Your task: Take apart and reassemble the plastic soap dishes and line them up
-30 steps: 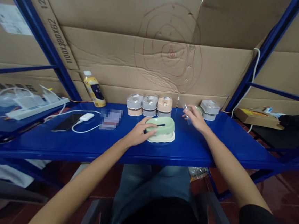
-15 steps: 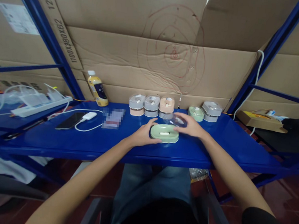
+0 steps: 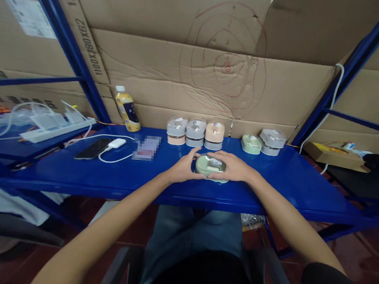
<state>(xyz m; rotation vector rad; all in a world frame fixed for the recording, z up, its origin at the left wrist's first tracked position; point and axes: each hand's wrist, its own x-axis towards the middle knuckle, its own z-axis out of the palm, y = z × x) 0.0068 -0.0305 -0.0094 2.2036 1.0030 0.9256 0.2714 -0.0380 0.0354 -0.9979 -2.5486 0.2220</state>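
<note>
Between my two hands, near the front of the blue table (image 3: 133,179), sits a green oval box (image 3: 203,169). A clear lid (image 3: 215,162) lies over its top. My left hand (image 3: 185,167) grips the box's left side, thumb at the front and fingers behind. On the right side my right hand (image 3: 232,167) wraps round the lid and the box edge. Whether the lid sits fully flush cannot be made out.
Stacked boxes (image 3: 195,133) in grey and peach stand at the back, with a green box (image 3: 251,144) and a grey stack (image 3: 272,141) further right. To the left are a yellow bottle (image 3: 127,110), a phone (image 3: 93,148), a white charger (image 3: 117,143) and a power strip (image 3: 56,129).
My right hand has brought the clear lid down and left onto the green box. My left hand still holds the box's left side. The view has shifted slightly.
</note>
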